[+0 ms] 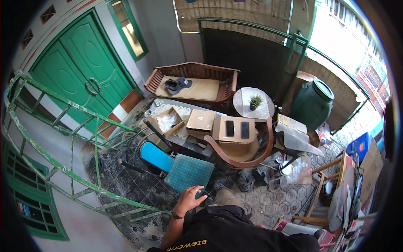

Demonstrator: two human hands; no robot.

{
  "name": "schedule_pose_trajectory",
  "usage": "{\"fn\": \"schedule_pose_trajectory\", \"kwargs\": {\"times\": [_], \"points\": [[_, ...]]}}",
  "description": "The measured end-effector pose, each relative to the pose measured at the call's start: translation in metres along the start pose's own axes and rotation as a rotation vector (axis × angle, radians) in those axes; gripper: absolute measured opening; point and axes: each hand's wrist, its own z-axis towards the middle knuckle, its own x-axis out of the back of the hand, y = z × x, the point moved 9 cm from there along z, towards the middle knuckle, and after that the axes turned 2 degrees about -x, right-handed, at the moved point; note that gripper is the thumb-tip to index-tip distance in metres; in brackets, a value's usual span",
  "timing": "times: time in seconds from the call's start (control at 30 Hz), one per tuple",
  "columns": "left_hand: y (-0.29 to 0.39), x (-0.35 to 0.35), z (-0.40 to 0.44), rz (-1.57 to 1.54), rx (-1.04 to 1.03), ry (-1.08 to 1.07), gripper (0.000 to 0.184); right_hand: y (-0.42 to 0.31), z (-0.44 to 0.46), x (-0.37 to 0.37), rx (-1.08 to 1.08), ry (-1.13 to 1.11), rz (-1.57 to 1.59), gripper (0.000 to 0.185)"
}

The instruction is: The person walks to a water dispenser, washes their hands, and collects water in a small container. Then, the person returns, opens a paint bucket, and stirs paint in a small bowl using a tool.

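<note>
Head view | left hand by teal seat edge | paving spreads rightward

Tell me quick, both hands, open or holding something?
Left hand: open, fingers loosely curled, nothing visibly held.
Right hand: not clearly visible; can't tell.

Just ahead of your left grip, a teal dotted square chair seat blocks a low forward pass; farther ahead and right stands a curved brown wooden armchair. Green metal railing bars the grip's left. Grey hexagonal paving leaves you room rightward, past your leg.
</note>
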Motion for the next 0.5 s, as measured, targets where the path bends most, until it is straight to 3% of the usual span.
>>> {"fn": "schedule_pose_trajectory", "kwargs": {"times": [0.27,0.5], "points": [[0.026,-0.028,0.006,0.059,-0.145,-0.175,0.05,0.032,-0.04,-0.039,-0.143,0.317,0.008,0.046],[0.06,-0.06,0.01,0.064,-0.184,-0.292,0.049,0.068,-0.068,-0.09,-0.216,0.435,0.138,0.044]]}}
